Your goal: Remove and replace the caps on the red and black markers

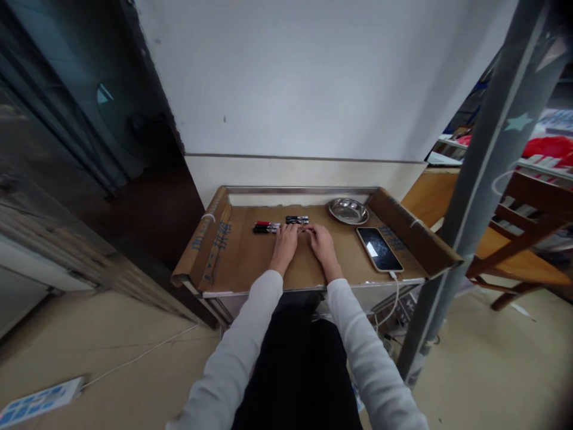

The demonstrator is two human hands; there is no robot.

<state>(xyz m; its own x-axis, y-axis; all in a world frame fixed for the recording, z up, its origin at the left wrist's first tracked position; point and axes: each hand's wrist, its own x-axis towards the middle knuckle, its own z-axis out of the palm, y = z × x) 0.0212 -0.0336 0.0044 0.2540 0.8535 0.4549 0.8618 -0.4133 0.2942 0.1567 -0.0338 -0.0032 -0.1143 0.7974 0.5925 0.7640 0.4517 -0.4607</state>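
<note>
My left hand rests over the middle of the cardboard-covered table, its fingers together and bent down. Against its left side lie several markers, black ones and one with a red part. Beyond its fingertips a pair of black-and-white markers lies side by side. My right hand is close by, its fingertips drawn together and almost meeting the left ones. A small dark piece shows between the two hands; the fingers cover most of it, and I cannot tell its kind.
A round metal dish stands at the back right. In front of it lies a phone with a white charging cable hanging over the front edge. Raised cardboard sides border the table, and a grey post stands at its right.
</note>
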